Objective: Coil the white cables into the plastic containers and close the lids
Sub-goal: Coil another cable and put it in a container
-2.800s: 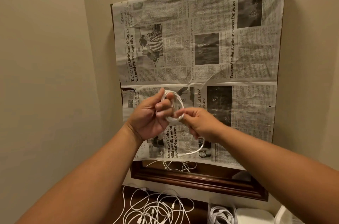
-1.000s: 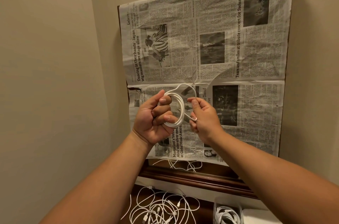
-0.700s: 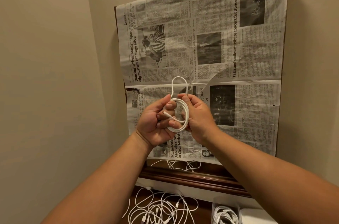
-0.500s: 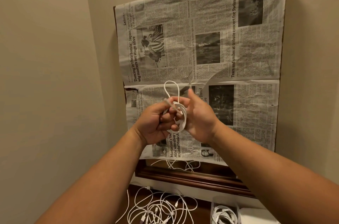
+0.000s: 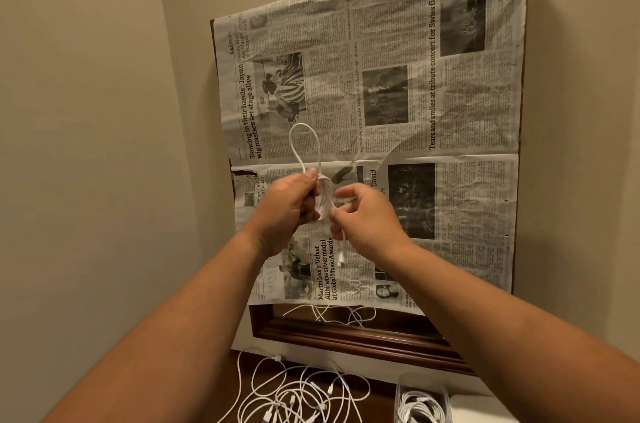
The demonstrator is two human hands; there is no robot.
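The coil [image 5: 323, 201] sits between the left hand [image 5: 287, 202] and the right hand [image 5: 367, 218], before the newspaper [image 5: 450, 180]. Below, cables [image 5: 298, 391] lie on the worktop [image 5: 381, 393], left of the container [image 5: 422, 381] holding more.

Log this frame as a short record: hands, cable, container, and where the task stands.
left hand: grips the cable coil, held up before the newspaper
right hand: pinches the cable's tail beside the coil
plug: hangs free under the right hand
loop: sticks up above the left thumb, not wound in
pile: loose cables on the table below
container: bottom right, holds coiled cables
task: held cable not yet in the container
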